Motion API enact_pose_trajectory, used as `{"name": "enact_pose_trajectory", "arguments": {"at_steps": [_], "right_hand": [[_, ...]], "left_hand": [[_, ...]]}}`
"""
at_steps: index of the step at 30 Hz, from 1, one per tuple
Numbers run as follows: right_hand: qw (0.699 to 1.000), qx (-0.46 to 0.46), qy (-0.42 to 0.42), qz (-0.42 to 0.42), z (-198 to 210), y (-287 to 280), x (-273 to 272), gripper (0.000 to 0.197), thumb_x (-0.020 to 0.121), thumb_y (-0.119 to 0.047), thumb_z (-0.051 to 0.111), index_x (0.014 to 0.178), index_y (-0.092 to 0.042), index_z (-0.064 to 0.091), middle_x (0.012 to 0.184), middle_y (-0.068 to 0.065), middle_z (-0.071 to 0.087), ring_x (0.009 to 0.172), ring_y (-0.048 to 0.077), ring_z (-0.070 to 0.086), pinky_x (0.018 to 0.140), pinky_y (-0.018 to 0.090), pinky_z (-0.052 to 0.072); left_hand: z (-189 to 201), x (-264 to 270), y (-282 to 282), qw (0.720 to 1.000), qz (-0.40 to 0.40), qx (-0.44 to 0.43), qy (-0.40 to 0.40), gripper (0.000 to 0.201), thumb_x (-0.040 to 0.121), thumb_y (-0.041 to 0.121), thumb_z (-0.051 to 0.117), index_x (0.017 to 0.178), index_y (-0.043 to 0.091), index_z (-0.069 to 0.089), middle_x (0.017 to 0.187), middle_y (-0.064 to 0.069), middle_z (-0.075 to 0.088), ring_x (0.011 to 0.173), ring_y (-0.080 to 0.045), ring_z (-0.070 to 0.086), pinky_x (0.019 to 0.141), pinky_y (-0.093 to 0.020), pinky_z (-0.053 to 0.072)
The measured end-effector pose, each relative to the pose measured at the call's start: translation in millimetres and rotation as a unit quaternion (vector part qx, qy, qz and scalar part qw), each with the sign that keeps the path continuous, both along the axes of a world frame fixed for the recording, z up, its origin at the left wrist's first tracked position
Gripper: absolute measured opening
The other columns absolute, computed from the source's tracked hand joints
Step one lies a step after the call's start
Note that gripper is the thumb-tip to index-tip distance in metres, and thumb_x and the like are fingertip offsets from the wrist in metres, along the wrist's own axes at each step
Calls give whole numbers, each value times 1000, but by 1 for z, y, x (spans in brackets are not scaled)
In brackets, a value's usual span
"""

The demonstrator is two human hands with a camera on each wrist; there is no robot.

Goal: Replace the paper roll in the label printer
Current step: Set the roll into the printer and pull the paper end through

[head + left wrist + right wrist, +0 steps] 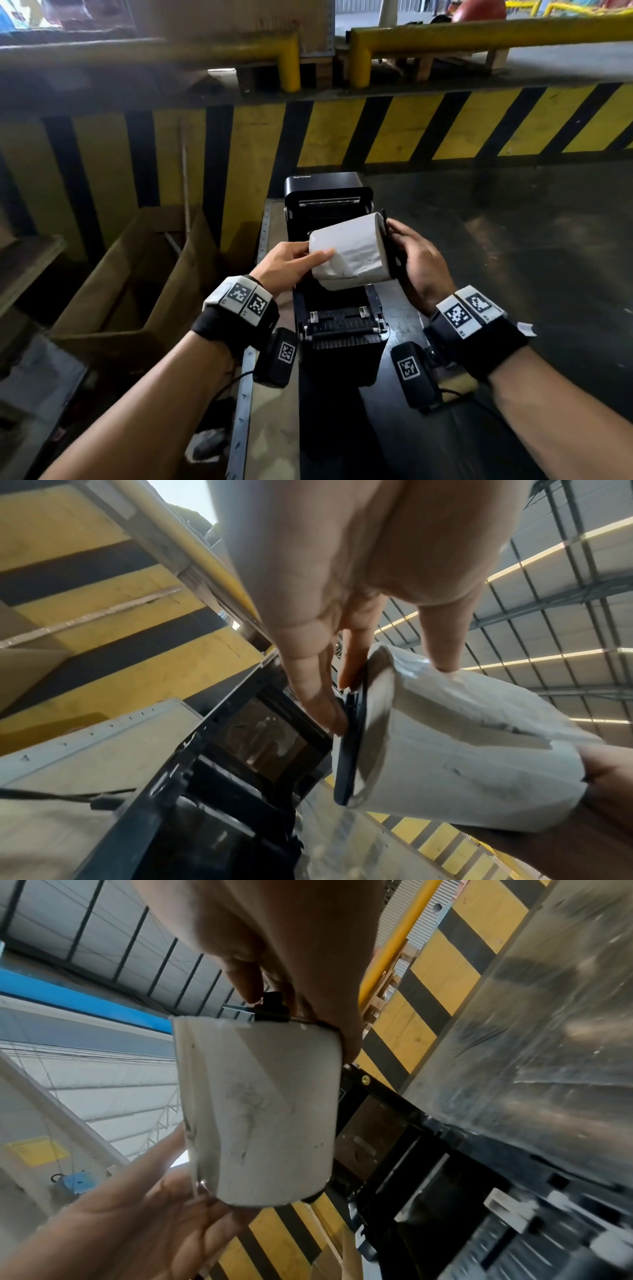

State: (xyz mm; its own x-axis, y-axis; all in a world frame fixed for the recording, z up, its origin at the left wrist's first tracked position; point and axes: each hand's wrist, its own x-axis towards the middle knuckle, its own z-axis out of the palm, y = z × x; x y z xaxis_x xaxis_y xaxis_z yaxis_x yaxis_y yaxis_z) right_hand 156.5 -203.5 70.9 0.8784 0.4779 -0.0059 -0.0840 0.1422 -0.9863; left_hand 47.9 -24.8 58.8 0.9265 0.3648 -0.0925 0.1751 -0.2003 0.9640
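Note:
A white paper roll (pixel 352 253) hangs just above the open black label printer (pixel 342 329), whose lid (pixel 325 192) stands raised behind it. My left hand (pixel 308 255) holds the roll's left end, thumb on top. My right hand (pixel 402 246) grips the black end plate (pixel 394 246) on the roll's right end. In the left wrist view my left hand (pixel 383 693) has its fingers on a black flange (pixel 349 750) beside the roll (pixel 462 764). In the right wrist view my right hand (pixel 301 1015) pinches a black tab (pixel 272 1007) above the roll (pixel 267 1110).
The printer stands on a narrow table (pixel 274 428) with a metal edge strip. An open cardboard box (pixel 137 274) sits low to the left. A yellow-and-black striped wall (pixel 376 130) and yellow rails (pixel 479 31) run behind. Dark glossy floor (pixel 513 274) lies to the right.

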Motion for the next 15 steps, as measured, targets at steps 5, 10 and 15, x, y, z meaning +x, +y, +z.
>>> {"name": "enact_pose_trajectory", "arguments": {"at_steps": [5,10,15], "right_hand": [[999,-1,-44,8,-8,16,12,22,78,-37,64,92,-20,62,98,4,67,95,21,61,93,52,47],[997,-18,-75,20,-15,27,25,8,84,-24,63,89,-17,63,96,3,68,92,19,63,90,53,51],[992,-41,-115,25,-16,40,42,6,81,-15,67,77,-18,63,79,-3,65,66,-5,60,71,20,52]], "left_hand": [[9,4,21,1000,-10,23,-9,44,68,51,75,102,23,71,109,-5,73,106,-22,67,102,-44,48],[4,8,34,998,-3,60,1,22,76,24,73,98,27,69,102,-2,73,98,-17,69,100,-39,50],[-8,12,38,998,44,37,-13,36,72,21,76,107,15,69,105,-12,73,101,-25,68,97,-43,52]]}}
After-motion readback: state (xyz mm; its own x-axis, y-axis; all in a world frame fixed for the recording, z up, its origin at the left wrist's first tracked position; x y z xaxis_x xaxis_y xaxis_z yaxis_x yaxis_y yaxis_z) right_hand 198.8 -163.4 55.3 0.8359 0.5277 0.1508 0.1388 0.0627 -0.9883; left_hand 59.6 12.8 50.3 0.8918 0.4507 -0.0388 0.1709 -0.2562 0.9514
